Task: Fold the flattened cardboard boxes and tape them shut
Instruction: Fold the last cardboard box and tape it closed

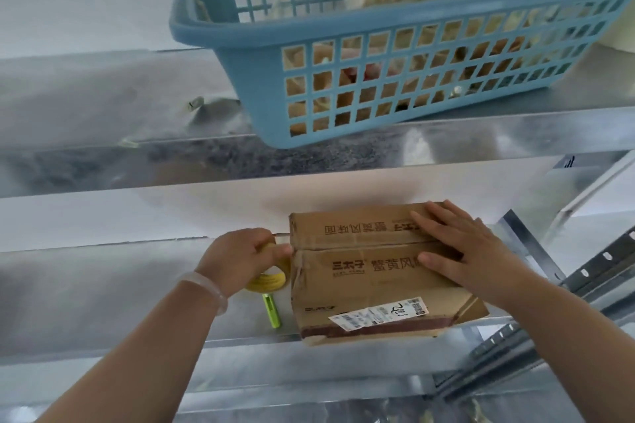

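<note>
Cardboard box (371,271), flaps closed, stood on the metal shelf (103,285). The right hand (460,247) lay flat on the box top, fingers (443,216) straight and spread. At the box's left edge the left hand (237,257) gripped a tape roll (271,280) with curled fingers; a slim green tool (272,314) lay just beside the box.

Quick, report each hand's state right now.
Left hand: gripping the yellow tape roll at the left edge of the cardboard box.
Right hand: open, fingers flat, pressing down on the box's top flaps.

Bright even light, glare on metal shelf (103,161), soft blur, wide-angle bending
</note>
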A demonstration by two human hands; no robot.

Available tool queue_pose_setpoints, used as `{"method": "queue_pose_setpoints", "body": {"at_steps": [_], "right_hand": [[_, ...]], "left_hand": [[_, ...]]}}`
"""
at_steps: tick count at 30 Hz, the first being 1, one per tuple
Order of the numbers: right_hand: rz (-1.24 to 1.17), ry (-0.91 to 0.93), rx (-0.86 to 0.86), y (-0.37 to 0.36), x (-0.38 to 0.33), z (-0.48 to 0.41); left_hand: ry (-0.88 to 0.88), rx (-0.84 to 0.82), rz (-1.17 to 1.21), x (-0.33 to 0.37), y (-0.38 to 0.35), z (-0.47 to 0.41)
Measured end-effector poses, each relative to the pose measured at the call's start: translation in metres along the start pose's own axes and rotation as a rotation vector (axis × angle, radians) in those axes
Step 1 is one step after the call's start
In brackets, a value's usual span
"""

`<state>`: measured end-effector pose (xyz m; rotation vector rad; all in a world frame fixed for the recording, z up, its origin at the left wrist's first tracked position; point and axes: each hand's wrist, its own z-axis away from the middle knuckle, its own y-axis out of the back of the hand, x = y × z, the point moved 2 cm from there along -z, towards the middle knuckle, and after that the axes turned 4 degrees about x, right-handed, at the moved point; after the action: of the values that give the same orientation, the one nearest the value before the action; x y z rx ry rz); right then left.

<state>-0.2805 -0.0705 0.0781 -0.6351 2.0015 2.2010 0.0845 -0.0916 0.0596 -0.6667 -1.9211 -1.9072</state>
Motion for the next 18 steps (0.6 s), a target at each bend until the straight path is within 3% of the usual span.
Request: {"method": "queue_pose_setpoints", "body": {"at_steps": [6,13,18], "right_hand": [[0.422,0.011,0.008,-0.004,-0.03,0.003],[0.243,0.119,0.065,-0.054,-0.123,0.01],[0.252,0.25,0.051,-0.065,-0.148,0.002]], "left_hand": [[-0.019,0.024,-0.05,0.004,-0.007,0.002],[-0.069,0.022,-0.129,0.012,-0.012,0.001],[-0.1,0.023,-0.136,0.012,-0.014,-0.002]]}}
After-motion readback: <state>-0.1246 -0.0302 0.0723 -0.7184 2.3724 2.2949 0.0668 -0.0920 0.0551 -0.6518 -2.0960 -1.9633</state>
